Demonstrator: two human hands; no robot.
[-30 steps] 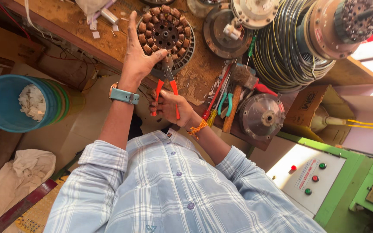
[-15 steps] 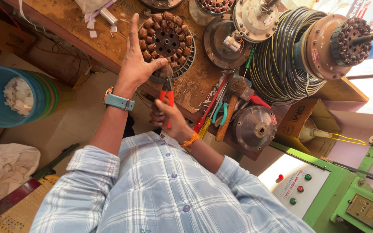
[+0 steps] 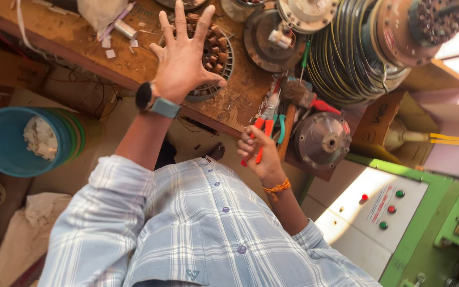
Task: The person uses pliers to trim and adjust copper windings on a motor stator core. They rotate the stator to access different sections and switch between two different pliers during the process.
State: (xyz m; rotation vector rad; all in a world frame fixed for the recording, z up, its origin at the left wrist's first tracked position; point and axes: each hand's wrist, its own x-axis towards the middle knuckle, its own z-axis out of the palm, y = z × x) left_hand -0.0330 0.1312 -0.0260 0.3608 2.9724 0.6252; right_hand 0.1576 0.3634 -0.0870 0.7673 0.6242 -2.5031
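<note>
Now: left hand (image 3: 184,58) fingers spread over stator (image 3: 213,56); right hand (image 3: 258,154) fingers clamped on red pliers (image 3: 264,130).

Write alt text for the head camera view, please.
A person's left hand lies spread on a round wound motor stator on a wooden workbench, while the right hand holds red-handled pliers.

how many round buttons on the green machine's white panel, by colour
On the white panel of the green machine, beside the hand holding the red-handled pliers:
red buttons: 2
green buttons: 2
total: 4
</note>
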